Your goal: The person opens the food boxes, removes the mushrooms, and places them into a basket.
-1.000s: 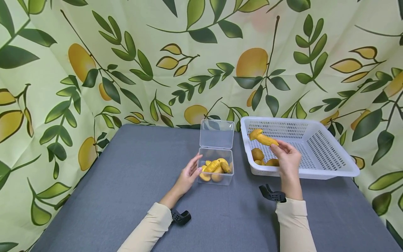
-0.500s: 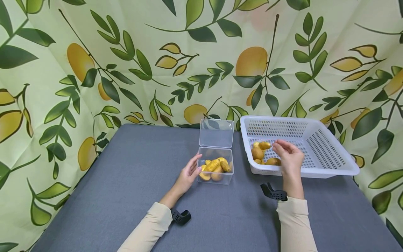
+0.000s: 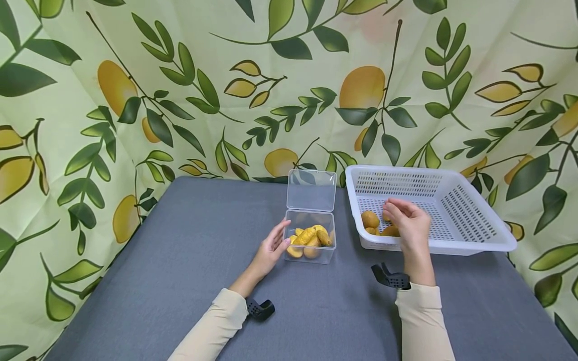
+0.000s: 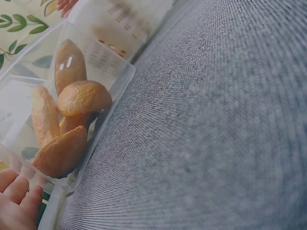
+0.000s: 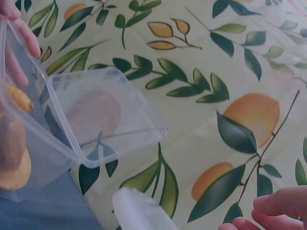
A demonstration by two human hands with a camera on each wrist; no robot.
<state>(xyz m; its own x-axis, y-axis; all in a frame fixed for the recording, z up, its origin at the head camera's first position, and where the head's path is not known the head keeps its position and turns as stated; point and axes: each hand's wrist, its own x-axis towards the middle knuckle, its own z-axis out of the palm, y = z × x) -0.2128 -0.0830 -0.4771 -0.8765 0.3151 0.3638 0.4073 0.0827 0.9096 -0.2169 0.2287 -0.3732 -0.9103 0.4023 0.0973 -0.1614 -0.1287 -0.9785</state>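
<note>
A clear plastic box (image 3: 328,256) with its hinged lid (image 3: 310,190) raised stands mid-table. Inside it lie several yellow-brown pieces (image 4: 60,153), some long, some rounded like potatoes. My left hand (image 3: 267,250) rests at the box's left side, its fingers fairly straight along the wall. Over the near left part of a white plastic basket (image 3: 487,246) hovers my right hand (image 3: 412,224), its fingers loosely bent with nothing seen in them. Beside and below these fingers lie round brown pieces (image 3: 370,219) and part of a yellow piece (image 3: 386,216), mostly hidden by the hand.
A dark grey cloth (image 3: 217,235) covers the table. Behind it hangs a curtain (image 3: 189,40) printed with leaves and fruit. The basket stands to the right of the clear box, close to it. Each wrist wears a black strap mount (image 3: 390,278).
My right hand has let go of a knobbly, ginger-like yellow piece, which dropped into the basket. That hand drifted slightly right, then back left. The left hand stays at the box.
</note>
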